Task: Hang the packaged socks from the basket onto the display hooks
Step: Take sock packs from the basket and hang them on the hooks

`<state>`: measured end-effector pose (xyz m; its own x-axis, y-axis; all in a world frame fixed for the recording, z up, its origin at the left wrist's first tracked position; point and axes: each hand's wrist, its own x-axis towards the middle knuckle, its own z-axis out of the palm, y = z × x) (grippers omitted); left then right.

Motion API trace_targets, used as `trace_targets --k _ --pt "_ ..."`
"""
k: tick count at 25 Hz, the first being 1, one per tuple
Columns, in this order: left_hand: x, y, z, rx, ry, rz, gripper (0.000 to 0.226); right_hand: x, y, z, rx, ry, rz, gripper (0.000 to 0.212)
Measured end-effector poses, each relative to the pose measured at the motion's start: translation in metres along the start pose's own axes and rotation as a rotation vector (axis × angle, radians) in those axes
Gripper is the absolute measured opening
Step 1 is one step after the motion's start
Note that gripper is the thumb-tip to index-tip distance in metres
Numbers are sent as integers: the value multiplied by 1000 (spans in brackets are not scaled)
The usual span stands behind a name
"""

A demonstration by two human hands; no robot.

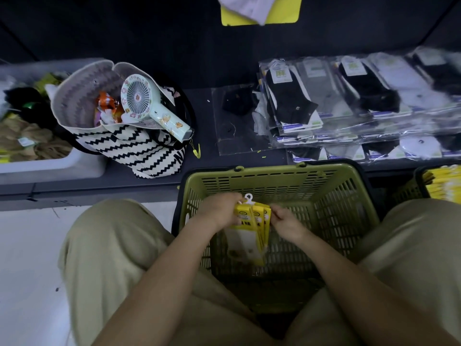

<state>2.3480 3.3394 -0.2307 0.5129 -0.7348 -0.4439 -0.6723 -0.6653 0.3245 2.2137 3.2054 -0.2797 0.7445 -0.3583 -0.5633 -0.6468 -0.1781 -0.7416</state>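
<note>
A small bundle of yellow-carded sock packs [252, 228] with a white plastic hanger hook on top is held upright inside the olive-green basket [274, 178] between my knees. My left hand [219, 211] grips the bundle's top left edge. From the right, the fingers of my right hand [287, 221] pinch the edge of the packs. The basket's floor around the bundle looks bare. High on the dark display wall hangs one yellow sock pack [259, 11].
A striped tote bag [129, 143] with a handheld fan [149, 103] stands on the dark shelf at left, beside a white bin [50, 166] of stockings. Bagged black, grey and white socks [361, 101] lie at right. A second basket with yellow packs [444, 183] is far right.
</note>
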Motion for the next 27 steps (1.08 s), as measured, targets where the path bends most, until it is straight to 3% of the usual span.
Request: trace_targets --k 3,6,8,11,14,16,18,21,27 --pt "-15 4 0 -38 123 -2 45 -13 1 -6 148 -89 122 57" --pt "-20 8 16 -67 108 -41 48 -20 3 -3 86 -128 -38 45" --pt "-18 11 30 -160 79 -57 55 -23 7 7 -41 -80 -87 57" --pt "-13 9 40 -468 91 -173 76 -23 11 16 -98 72 -79 62" --pt "-10 -1 44 -657 -26 -271 102 -22 14 17 -50 59 -76 57" --pt "-9 -6 47 -646 -109 -260 84 -22 13 18 -42 51 -88 54" --pt "-9 -5 46 -716 -60 -221 71 -21 10 17 -1 99 -115 48" --pt "-7 -3 48 -786 15 -170 75 -17 7 12 17 117 -136 55" --pt "-5 2 61 -933 -44 -253 83 -15 19 16 -33 62 -15 70"
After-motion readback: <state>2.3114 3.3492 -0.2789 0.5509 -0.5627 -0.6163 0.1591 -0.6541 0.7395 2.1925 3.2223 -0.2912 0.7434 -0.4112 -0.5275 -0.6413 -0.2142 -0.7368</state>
